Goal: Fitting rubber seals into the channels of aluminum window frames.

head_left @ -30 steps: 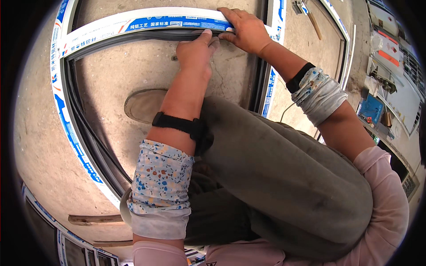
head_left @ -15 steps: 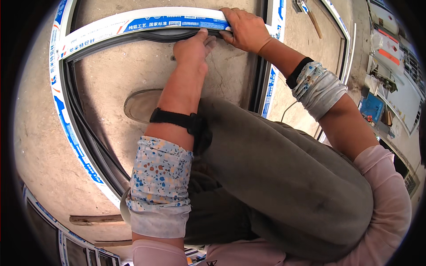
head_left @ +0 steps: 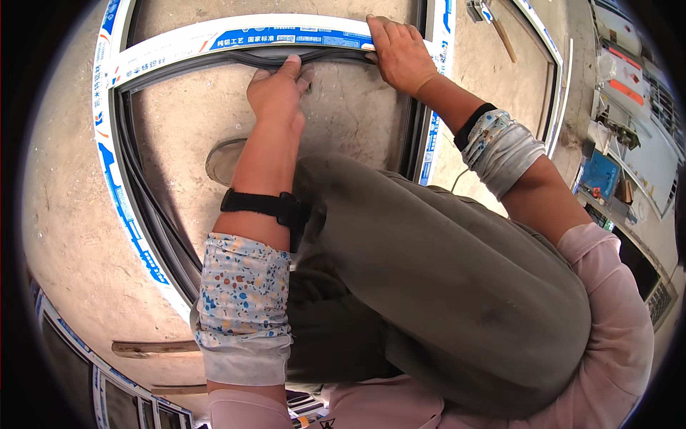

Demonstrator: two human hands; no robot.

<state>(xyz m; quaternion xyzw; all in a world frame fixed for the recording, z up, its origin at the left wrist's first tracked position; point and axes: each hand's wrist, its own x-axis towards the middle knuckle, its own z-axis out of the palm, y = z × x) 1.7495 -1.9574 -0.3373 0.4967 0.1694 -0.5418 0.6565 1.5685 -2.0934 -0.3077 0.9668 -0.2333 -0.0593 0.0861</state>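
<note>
A white window frame (head_left: 136, 187) with blue-printed protective film lies over the concrete floor. Black rubber sealing strip (head_left: 246, 60) runs loosely along the inner edge of its crossbar (head_left: 314, 37) and down the left side. My left hand (head_left: 277, 93) is closed on the strip below the middle of the crossbar, thumb on top and fingers curled under. At the crossbar's right end, my right hand (head_left: 402, 58) grips the bar, fingers over its far edge and thumb at the near side by the strip. Part of its thumb is hidden.
My shoe (head_left: 225, 161) and bent knee are inside the frame opening. A hammer-like tool with a wooden handle (head_left: 504, 39) lies at the upper right. Wooden strips (head_left: 153, 349) and more frames (head_left: 107, 386) lie lower left. A cluttered bench (head_left: 604, 179) stands at right.
My left hand has slid left along the crossbar, away from my right hand. My right hand keeps its place at the bar's right end, with its fingers shifted slightly.
</note>
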